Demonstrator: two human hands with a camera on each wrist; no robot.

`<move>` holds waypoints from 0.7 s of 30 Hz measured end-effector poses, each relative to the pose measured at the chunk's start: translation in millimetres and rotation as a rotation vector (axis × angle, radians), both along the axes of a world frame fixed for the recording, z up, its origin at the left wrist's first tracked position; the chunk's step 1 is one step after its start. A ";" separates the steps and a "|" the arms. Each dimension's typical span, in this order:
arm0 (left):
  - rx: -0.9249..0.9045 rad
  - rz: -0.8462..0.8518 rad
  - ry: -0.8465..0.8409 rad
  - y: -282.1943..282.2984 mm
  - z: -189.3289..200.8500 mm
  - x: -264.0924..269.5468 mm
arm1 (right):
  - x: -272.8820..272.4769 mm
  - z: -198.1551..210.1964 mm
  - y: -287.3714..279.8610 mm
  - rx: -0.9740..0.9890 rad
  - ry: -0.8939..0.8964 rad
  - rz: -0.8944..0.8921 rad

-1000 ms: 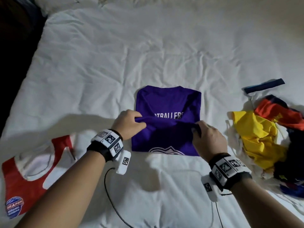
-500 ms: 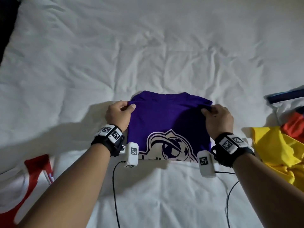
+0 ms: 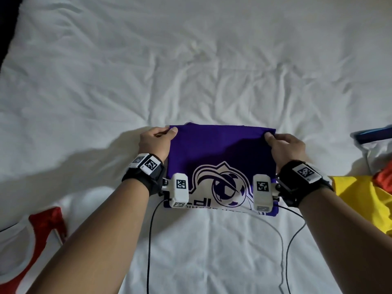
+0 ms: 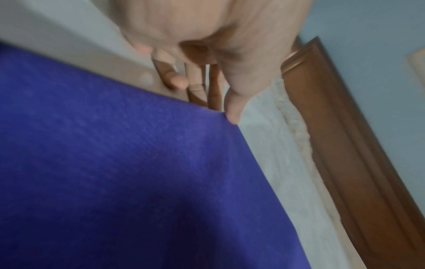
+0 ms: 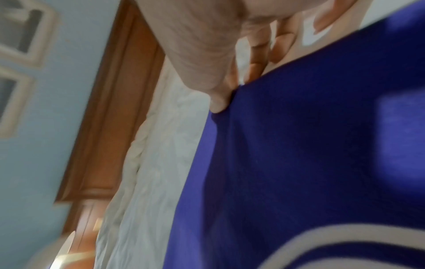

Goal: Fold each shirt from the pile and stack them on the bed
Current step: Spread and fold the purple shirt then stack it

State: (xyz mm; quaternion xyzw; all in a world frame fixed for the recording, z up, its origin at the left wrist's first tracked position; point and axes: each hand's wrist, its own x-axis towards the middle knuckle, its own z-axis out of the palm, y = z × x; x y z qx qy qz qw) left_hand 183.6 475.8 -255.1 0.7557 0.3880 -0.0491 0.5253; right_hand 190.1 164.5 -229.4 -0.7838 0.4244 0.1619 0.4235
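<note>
I have the purple shirt (image 3: 220, 149) by its 2 far corners, and it lies folded on the white bed (image 3: 191, 71) right in front of me. My left hand (image 3: 156, 143) pinches the far left corner, thumb on top and fingers curled under the cloth. My right hand (image 3: 285, 147) pinches the far right corner the same way. The left wrist view shows my thumb tip pressed on the shirt's edge (image 4: 232, 116), the other fingers tucked behind the fabric. The right wrist view is blurred, but my thumb sits on the purple corner there too (image 5: 219, 103). The shirt's white crest (image 3: 222, 185) faces up near my wrists, with lettering along the near edge. A red and white shirt (image 3: 31, 247) lies on the bed at my left. On my right, a yellow shirt (image 3: 364, 200) sits at the near edge of the pile, with something orange-red (image 3: 384, 179) just behind it.
</note>
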 end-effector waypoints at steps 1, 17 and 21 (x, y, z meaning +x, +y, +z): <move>0.030 -0.007 -0.015 -2.6 8.0 -1.7 | -2.1 2.7 4.2 -0.037 -0.035 -0.009; 0.913 -1.087 -0.057 -71.1 -16.5 -71.0 | -78.7 -45.6 61.8 -0.589 -0.291 1.094; 0.929 -0.969 0.011 -60.7 -19.7 -75.0 | -84.7 -45.8 53.1 -0.618 -0.270 0.973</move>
